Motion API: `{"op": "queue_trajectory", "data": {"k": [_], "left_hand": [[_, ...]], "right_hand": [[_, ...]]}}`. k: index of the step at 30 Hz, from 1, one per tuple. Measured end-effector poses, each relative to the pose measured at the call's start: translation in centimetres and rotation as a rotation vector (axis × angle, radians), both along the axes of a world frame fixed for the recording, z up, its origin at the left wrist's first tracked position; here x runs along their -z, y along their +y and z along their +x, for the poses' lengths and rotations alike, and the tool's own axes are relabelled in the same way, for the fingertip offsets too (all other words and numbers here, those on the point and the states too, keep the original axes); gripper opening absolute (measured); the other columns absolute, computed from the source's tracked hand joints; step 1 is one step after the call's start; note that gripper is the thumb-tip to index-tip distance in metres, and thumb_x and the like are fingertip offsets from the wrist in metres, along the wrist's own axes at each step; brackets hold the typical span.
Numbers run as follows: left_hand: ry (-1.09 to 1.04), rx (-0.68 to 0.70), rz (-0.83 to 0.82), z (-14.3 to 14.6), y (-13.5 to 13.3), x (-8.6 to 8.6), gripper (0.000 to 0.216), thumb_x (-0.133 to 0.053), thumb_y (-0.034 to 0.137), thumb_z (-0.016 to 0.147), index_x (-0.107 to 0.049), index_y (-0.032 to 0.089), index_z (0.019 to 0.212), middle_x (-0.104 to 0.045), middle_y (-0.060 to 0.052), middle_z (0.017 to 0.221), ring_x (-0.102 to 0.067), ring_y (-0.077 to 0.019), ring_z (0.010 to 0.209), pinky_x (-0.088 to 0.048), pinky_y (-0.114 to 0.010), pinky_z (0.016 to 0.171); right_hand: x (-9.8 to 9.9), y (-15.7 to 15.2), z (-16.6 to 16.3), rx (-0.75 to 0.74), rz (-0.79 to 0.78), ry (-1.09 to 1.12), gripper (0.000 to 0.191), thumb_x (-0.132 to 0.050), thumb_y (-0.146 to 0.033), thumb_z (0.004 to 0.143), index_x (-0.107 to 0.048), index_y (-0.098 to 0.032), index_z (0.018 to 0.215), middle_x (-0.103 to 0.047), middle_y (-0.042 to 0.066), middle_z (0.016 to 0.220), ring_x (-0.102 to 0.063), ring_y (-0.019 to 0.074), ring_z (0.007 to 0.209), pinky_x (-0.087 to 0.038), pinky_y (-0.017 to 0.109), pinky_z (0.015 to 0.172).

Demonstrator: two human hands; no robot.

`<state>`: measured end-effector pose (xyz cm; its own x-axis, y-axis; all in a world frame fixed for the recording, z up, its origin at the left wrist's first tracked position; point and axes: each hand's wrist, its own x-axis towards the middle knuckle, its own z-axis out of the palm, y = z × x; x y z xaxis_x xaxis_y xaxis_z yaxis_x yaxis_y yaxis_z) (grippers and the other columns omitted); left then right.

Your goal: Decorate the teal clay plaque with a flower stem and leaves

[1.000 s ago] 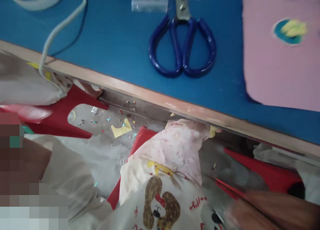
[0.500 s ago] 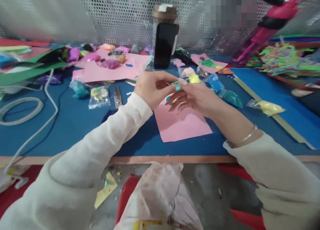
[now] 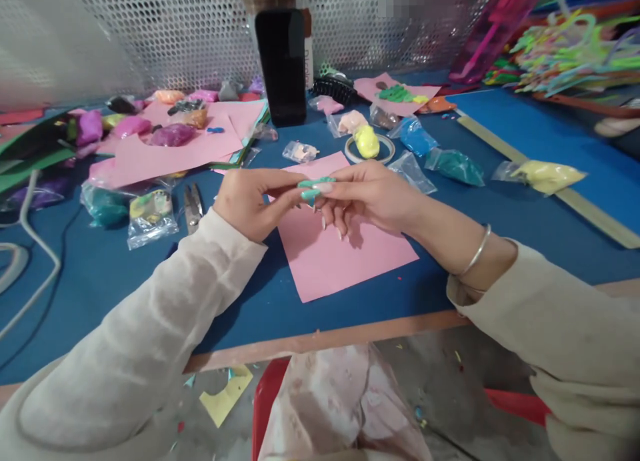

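Note:
Both hands meet above a sheet of pink paper (image 3: 350, 267) on the blue table. Between their fingertips is a small piece of mint-green modelling clay (image 3: 310, 193). My left hand (image 3: 257, 201) pinches it from the left between thumb and forefinger. From the right, my right hand (image 3: 373, 194) grips it with thumb and index finger, its other fingers curled loosely below. The fingertips cover part of the clay, so its full shape is hidden. Just beyond the right hand, a yellow lump of clay (image 3: 367, 142) rests on a roll of tape (image 3: 389, 151).
Bags of teal (image 3: 457, 166), blue (image 3: 419, 135) and pale yellow clay (image 3: 553, 176) lie to the right. Scissors (image 3: 193, 207) and a small bag (image 3: 153, 214) are left of my left hand. A black phone (image 3: 281, 67) leans on a cup behind. A white cable (image 3: 37, 227) runs along the left.
The view has shifted, and the hands appear lower and further left. The tape roll and yellow lump, partly covered before, now show. Both hands still pinch the green clay.

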<state>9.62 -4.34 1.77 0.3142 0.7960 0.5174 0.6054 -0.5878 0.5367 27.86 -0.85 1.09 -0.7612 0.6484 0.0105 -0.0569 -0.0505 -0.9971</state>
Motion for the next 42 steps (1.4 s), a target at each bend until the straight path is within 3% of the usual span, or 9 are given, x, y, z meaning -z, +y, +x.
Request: {"op": "queue_trajectory", "data": {"k": [8, 11, 16, 20, 23, 27, 31, 36, 42], "left_hand": [[-0.392, -0.343, 0.084, -1.9, 1.4, -0.4, 0.024, -0.059, 0.04, 0.075, -0.064, 0.016, 0.069, -0.058, 0.005, 0.056, -0.05, -0.0053, 0.049, -0.041, -0.021, 0.047], [-0.404, -0.243, 0.086, -1.6, 1.1, 0.0, 0.029, -0.058, 0.04, 0.076, -0.065, 0.017, 0.091, -0.063, 0.0, 0.074, -0.056, -0.0084, 0.063, -0.046, -0.021, 0.052], [-0.158, 0.015, -0.044, -0.4, 0.1, 0.5, 0.058, -0.055, 0.04, 0.077, -0.04, 0.018, 0.127, -0.063, -0.008, 0.101, -0.059, -0.0171, 0.087, -0.05, -0.022, 0.062], [-0.005, 0.075, -0.089, 0.2, -0.5, 0.1, 0.031, -0.048, 0.038, 0.081, -0.064, 0.015, 0.095, -0.068, -0.004, 0.08, -0.062, -0.0149, 0.071, -0.049, -0.021, 0.06], [-0.011, 0.03, -0.054, 0.1, -0.5, -0.1, 0.024, -0.05, 0.034, 0.079, -0.064, 0.015, 0.078, -0.065, -0.001, 0.063, -0.059, -0.0107, 0.053, -0.047, -0.019, 0.052], [-0.105, -0.192, 0.068, -0.7, 0.2, 0.0, 0.019, -0.053, 0.031, 0.078, -0.061, 0.014, 0.075, -0.061, 0.001, 0.058, -0.056, -0.0084, 0.05, -0.046, -0.02, 0.051], [-0.199, -0.348, 0.189, -1.5, 0.8, 0.1, 0.025, -0.05, 0.036, 0.081, -0.06, 0.014, 0.085, -0.062, 0.001, 0.065, -0.058, -0.0079, 0.06, -0.046, -0.021, 0.057], [0.013, -0.04, 0.097, -0.5, 0.2, 0.3, 0.037, -0.054, 0.037, 0.076, -0.058, 0.014, 0.105, -0.065, -0.005, 0.092, -0.059, -0.0146, 0.081, -0.047, -0.025, 0.069], [0.13, 0.09, 0.184, 0.2, -0.4, 0.0, 0.031, -0.043, 0.032, 0.084, -0.065, 0.015, 0.069, -0.064, -0.005, 0.065, -0.057, -0.0147, 0.066, -0.044, -0.026, 0.062]], "right_hand": [[-0.2, 0.2, 0.4, 0.058, -0.056, 0.07, 0.012, -0.055, -0.017, 0.073, -0.063, -0.009, 0.076, -0.064, 0.005, 0.07, -0.06, 0.0124, 0.054, -0.05, 0.024, 0.05], [-0.4, -0.3, 0.3, 0.002, -0.051, 0.001, 0.018, -0.06, -0.021, 0.072, -0.062, -0.012, 0.087, -0.064, 0.007, 0.083, -0.062, 0.0154, 0.07, -0.052, 0.025, 0.06], [-0.4, -0.9, -0.2, -0.054, 0.092, 0.003, 0.022, -0.056, -0.03, 0.08, -0.06, -0.01, 0.087, -0.064, 0.008, 0.086, -0.063, 0.014, 0.072, -0.052, 0.029, 0.07], [-0.1, -1.0, -0.3, -0.105, 0.068, 0.016, 0.025, -0.051, -0.032, 0.083, -0.059, -0.008, 0.083, -0.064, 0.008, 0.074, -0.063, 0.0151, 0.065, -0.052, 0.029, 0.06], [0.1, -0.9, -0.4, -0.099, -0.034, 0.008, 0.022, -0.053, -0.03, 0.081, -0.058, -0.009, 0.081, -0.063, 0.006, 0.067, -0.062, 0.0154, 0.056, -0.052, 0.029, 0.05], [0.0, -0.7, -0.4, -0.048, -0.035, -0.005, 0.017, -0.05, -0.021, 0.079, -0.059, -0.007, 0.073, -0.061, 0.006, 0.06, -0.058, 0.0145, 0.048, -0.048, 0.027, 0.043], [-0.3, -0.7, -0.2, -0.008, -0.004, -0.004, 0.013, -0.049, -0.013, 0.072, -0.061, -0.007, 0.075, -0.062, 0.006, 0.064, -0.06, 0.016, 0.057, -0.05, 0.029, 0.053], [-0.5, -1.2, -0.1, -0.037, 0.153, 0.025, 0.021, -0.059, -0.012, 0.068, -0.06, -0.01, 0.089, -0.064, 0.005, 0.083, -0.06, 0.0157, 0.08, -0.047, 0.03, 0.074], [-0.6, -2.0, -0.5, 0.004, 0.223, -0.023, 0.02, -0.054, -0.025, 0.08, -0.061, -0.009, 0.07, -0.062, 0.004, 0.064, -0.06, 0.0124, 0.061, -0.049, 0.028, 0.062]]}}
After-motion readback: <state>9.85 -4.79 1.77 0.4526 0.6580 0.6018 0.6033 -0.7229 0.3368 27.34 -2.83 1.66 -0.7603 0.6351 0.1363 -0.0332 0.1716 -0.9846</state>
